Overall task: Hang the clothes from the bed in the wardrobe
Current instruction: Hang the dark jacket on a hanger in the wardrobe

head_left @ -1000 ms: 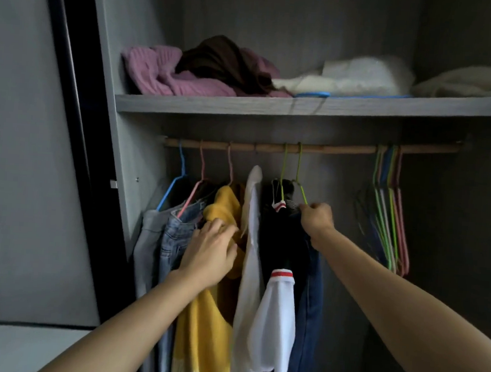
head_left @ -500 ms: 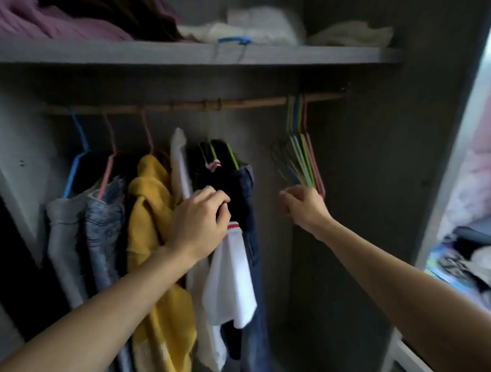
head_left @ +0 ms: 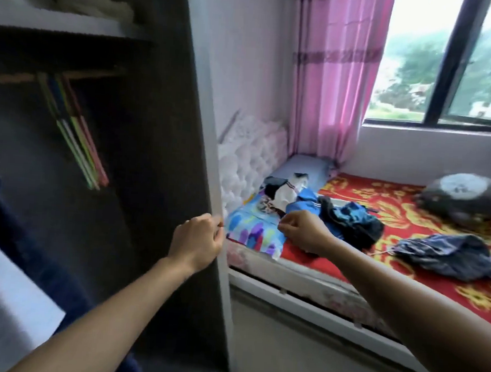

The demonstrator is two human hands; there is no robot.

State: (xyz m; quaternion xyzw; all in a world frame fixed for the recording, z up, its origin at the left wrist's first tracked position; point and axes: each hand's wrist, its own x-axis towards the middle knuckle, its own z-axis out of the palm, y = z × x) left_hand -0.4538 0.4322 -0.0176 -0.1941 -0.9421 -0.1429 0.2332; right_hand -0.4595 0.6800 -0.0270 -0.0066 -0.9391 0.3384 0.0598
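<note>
While our left hand, by the edge of the wardrobe, and our right hand hover loosely curled and empty, the clothes lie heaped on the bed; bare hangers hang on the rail.

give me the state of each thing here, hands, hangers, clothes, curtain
left hand, loosely curled, empty
right hand, loosely curled, empty
spare hangers, on the rail, bare
blue jacket, crumpled on the bed, unhung
grey garment, crumpled on the bed, unhung
curtain, pulled aside
wardrobe, open
</note>
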